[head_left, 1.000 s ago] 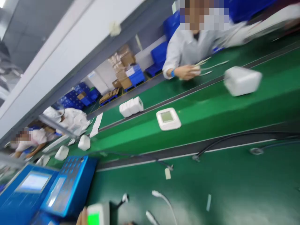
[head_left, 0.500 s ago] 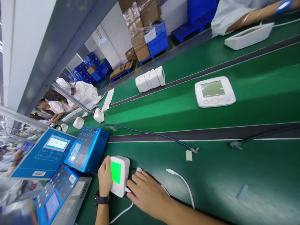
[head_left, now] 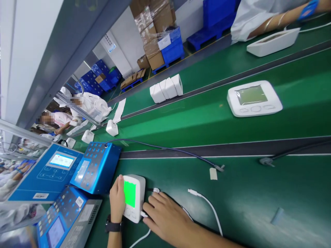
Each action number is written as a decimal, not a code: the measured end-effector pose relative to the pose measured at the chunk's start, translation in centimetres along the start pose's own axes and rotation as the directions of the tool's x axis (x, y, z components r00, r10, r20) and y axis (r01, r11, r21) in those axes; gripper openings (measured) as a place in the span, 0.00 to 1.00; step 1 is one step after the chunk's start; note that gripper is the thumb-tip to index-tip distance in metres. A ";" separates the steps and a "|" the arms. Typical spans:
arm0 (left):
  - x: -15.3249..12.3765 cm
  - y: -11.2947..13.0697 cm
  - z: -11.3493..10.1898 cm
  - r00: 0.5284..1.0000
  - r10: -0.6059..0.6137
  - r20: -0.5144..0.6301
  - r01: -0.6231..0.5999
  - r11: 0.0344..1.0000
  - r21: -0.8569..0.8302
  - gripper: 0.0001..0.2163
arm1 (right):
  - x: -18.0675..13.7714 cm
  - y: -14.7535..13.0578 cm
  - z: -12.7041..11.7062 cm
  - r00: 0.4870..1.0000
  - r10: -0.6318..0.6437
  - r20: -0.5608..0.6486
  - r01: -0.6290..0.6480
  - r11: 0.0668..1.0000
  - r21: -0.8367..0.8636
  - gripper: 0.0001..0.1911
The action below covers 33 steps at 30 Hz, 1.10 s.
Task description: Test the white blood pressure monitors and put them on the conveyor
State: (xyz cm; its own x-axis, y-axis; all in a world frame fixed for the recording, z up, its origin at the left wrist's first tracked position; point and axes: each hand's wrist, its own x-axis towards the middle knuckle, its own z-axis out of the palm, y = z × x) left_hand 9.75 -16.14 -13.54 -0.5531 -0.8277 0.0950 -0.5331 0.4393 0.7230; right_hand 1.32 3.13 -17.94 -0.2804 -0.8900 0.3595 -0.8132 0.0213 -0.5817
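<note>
A white blood pressure monitor (head_left: 139,193) with a lit green screen stands upright on the green bench. My left hand (head_left: 118,199), with a black watch on the wrist, wraps round its left side, thumb at the top edge. On the monitor's right side, my right hand (head_left: 165,213) has thumb and fingertips pinched at a white cable plug (head_left: 144,214) in the side. A white cable (head_left: 141,238) runs down from there. Near my right knuckles, a black lead with a white connector (head_left: 156,190) meets the monitor's side. To the right lies a loose white cable (head_left: 207,203).
Blue test boxes (head_left: 99,167) stand left of my hands. Beyond the bench, a conveyor belt (head_left: 181,120) carries another monitor (head_left: 254,98). A row of white units (head_left: 166,89) sits across it. A dark cable (head_left: 168,148) crosses the bench edge. A co-worker's arm (head_left: 281,20) is at top right.
The monitor on the belt has travelled to the right, and a white unit farther left has shifted slightly right. My hands keep the same hold on the upright monitor and plug.
</note>
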 end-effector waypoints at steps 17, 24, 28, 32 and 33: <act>0.1 -0.1 0.0 0.999 0.052 0.007 -0.051 0.999 -0.007 0.28 | 0.0 0.1 0.5 1.000 -0.005 -0.016 0.005 1.000 0.007 0.08; 0.1 -0.2 0.0 0.999 0.031 0.007 -0.031 1.000 0.003 0.29 | 0.0 0.1 0.6 1.000 -0.004 -0.021 0.005 1.000 0.010 0.09; 0.1 -0.2 0.0 1.000 0.029 0.005 -0.029 1.000 0.001 0.28 | 0.0 0.1 0.5 1.000 0.002 -0.002 -0.002 1.000 0.018 0.08; 0.1 -0.2 0.0 1.000 0.021 0.007 -0.020 1.000 -0.003 0.28 | -0.1 0.2 0.4 1.000 0.004 0.003 -0.004 1.000 0.027 0.08; 0.0 -0.2 0.0 1.000 0.017 0.009 -0.017 1.000 -0.003 0.29 | -0.1 0.2 0.3 1.000 0.003 0.008 -0.004 1.000 0.031 0.08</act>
State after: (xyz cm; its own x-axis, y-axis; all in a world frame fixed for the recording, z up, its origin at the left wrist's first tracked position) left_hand 9.85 -16.27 -13.63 -0.5678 -0.8169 0.1015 -0.5215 0.4524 0.7234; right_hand 1.37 3.05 -18.31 -0.2792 -0.8935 0.3517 -0.7961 0.0106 -0.6051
